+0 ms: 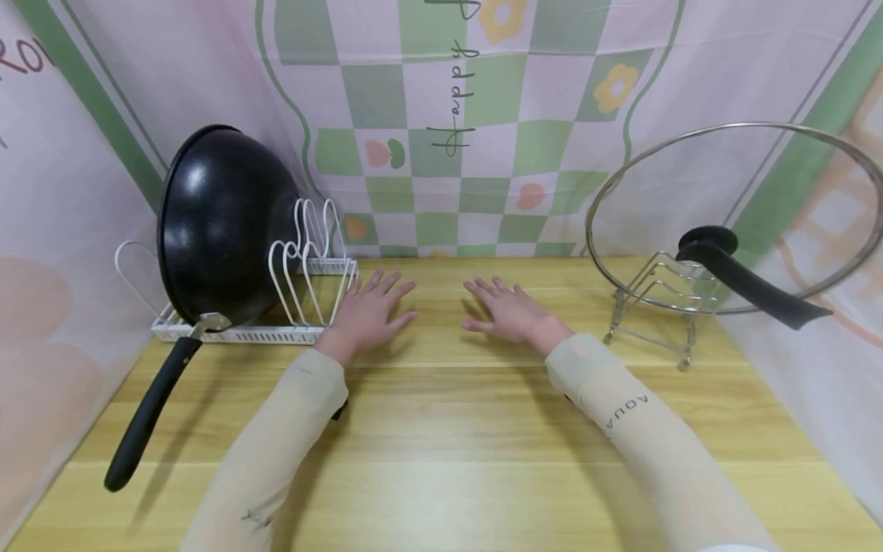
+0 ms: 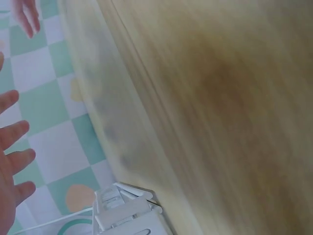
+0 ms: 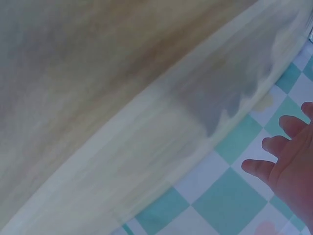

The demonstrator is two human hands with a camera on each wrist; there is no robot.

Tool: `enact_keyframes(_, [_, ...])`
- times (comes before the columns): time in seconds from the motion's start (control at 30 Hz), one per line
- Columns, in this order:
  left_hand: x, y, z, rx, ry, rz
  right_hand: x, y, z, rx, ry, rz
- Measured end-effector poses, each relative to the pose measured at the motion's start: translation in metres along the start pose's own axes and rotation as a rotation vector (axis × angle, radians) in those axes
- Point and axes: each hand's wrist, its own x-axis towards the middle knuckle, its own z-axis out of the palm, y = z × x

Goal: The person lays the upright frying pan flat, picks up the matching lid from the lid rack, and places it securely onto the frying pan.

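Both hands hover over the wooden table with fingers spread, palms down and nothing held. The left hand (image 1: 368, 316) is just right of a white dish rack (image 1: 255, 335), whose end also shows in the left wrist view. In that rack a black wok (image 1: 224, 222) stands on its side, its long black handle (image 1: 153, 414) jutting toward the near left. The right hand (image 1: 512, 313) is left of a small metal wire stand (image 1: 651, 307). A round glass lid (image 1: 641, 222) with a metal rim and black handle (image 1: 752, 284) leans upright in that stand.
The wooden tabletop (image 1: 441, 460) spreads under both arms. A cloth backdrop (image 1: 434, 161) with green and white checks rises behind it, and printed cloth also lines the left and right sides. White wire loops (image 1: 303, 284) stick up from the rack.
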Motion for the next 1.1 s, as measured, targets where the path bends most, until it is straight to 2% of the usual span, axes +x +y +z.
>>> enact_keyframes(0.23, [-0.005, 0.000, -0.005, -0.001, 0.007, 0.014, -0.002, -0.006, 0.001, 0.009, -0.005, -0.025])
enact_keyframes(0.53, [-0.010, -0.003, -0.009, -0.049, 0.068, 0.028, -0.001, -0.009, 0.002, 0.023, 0.008, -0.023])
enact_keyframes(0.87, [-0.019, -0.006, -0.012, -0.158, 0.094, 0.007, -0.001, -0.011, 0.001, 0.059, 0.031, -0.058])
enact_keyframes(1.1, [-0.028, -0.009, -0.018, -0.231, 0.171, 0.004, -0.003, -0.017, 0.000, 0.125, 0.023, -0.066])
